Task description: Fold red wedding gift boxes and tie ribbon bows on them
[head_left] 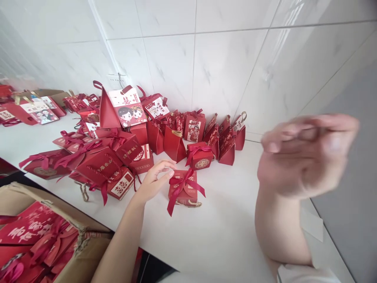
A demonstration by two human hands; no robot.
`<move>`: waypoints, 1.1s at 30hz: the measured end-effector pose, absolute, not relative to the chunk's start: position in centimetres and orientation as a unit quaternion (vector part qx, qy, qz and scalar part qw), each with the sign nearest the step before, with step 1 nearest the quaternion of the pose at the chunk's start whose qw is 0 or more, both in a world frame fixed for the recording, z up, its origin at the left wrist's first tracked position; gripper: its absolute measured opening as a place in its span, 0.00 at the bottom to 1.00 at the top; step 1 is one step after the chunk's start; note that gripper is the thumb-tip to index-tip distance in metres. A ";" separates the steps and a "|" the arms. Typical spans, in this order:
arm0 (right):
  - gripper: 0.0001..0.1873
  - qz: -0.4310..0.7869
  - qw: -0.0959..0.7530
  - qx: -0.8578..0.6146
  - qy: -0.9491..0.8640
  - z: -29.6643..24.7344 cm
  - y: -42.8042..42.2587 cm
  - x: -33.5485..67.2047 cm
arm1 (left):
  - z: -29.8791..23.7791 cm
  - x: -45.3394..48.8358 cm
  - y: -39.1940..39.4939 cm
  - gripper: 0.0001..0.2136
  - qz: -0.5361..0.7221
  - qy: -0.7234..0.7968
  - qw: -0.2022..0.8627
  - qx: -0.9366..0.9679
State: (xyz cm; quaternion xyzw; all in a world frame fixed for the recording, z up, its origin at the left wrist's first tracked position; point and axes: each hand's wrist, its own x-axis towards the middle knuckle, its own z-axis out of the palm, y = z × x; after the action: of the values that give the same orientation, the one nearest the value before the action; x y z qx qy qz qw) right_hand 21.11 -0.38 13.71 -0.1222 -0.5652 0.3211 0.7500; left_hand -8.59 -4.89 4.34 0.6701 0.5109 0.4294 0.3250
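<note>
A small red gift box point(184, 188) with a dark red ribbon bow and a rope handle lies on the white counter point(224, 228). My left hand point(154, 181) rests just left of it, fingers apart and curved, the fingertips touching the box's left edge. My right hand point(303, 155) is raised close to the camera at the right and smeared by motion. Its fingers look curled, and I cannot make out whether anything is in them.
Many red gift boxes and bags point(118, 137) are heaped against the white tiled wall point(206, 59). Another red box point(200, 155) stands just behind the near one. A cardboard carton point(76, 251) holding more red boxes sits at the lower left.
</note>
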 end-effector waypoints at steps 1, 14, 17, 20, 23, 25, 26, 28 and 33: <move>0.06 0.320 0.758 -0.108 -0.558 13.5 -0.2 20.7 | 4.1 -8.7 -5.2 0.08 0.433 0.515 0.326 0.663; 0.27 0.564 0.252 -0.340 -0.709 3.7 4.6 15.2 | 4.3 -6.4 -5.7 0.08 0.382 0.559 0.284 0.679; 0.28 0.615 0.232 -0.364 -0.659 2.6 4.9 14.6 | 3.8 -5.0 -5.2 0.05 0.381 0.586 0.273 0.661; 0.25 0.631 0.223 -0.344 -0.659 2.2 4.7 14.6 | 2.6 -4.3 -5.1 0.05 0.389 0.607 0.278 0.635; 0.22 0.627 0.217 -0.289 -0.690 1.9 4.7 14.9 | 1.8 -4.3 -5.1 0.05 0.384 0.615 0.288 0.626; 0.20 0.612 0.212 -0.261 -0.716 1.7 4.8 15.0 | 1.7 -4.5 -5.1 0.05 0.376 0.613 0.303 0.626; 0.21 0.602 0.206 -0.250 -0.729 1.6 5.0 15.0 | 1.7 -4.6 -5.0 0.05 0.372 0.610 0.313 0.625; 0.22 0.590 0.187 -0.229 -0.751 1.4 5.3 15.0 | 1.8 -4.8 -4.8 0.05 0.368 0.604 0.331 0.625; 0.26 0.596 0.178 -0.202 -0.756 1.2 5.7 14.6 | 1.6 -4.8 -4.4 0.02 0.375 0.597 0.369 0.605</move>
State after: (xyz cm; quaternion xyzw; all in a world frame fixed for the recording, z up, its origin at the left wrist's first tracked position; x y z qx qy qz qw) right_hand 14.60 5.75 1.22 -0.2023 -0.7563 0.5963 0.1777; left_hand -4.83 -4.41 1.63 0.6052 0.5971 0.3755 0.3691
